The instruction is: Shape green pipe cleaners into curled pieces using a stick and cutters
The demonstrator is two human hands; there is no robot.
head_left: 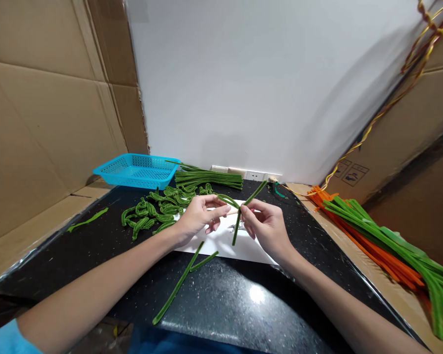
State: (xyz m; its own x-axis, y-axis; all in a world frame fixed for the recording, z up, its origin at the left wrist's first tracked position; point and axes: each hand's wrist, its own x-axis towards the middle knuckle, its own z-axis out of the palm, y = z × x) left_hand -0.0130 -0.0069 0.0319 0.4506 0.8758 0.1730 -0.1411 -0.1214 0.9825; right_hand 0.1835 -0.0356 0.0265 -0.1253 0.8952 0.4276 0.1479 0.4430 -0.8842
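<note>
My left hand (200,215) and my right hand (266,227) meet above a white sheet (227,243) on the black table (243,305). Both pinch one green pipe cleaner (243,214). Its straight part runs from about the table's back edge down between my right fingers, and a bent loop end (229,200) lies at my left fingertips. A heap of folded green pipe-cleaner pieces (157,211) lies just left of my left hand. A long green pipe cleaner (179,285) with a short one beside it lies on the table under my left wrist.
A blue plastic basket (136,170) stands at the back left. A bundle of straight green pipe cleaners (206,178) lies by the wall. Green and orange pipe cleaners (384,246) are piled at the right on cardboard. One green strip (86,221) lies at far left. Cardboard walls flank both sides.
</note>
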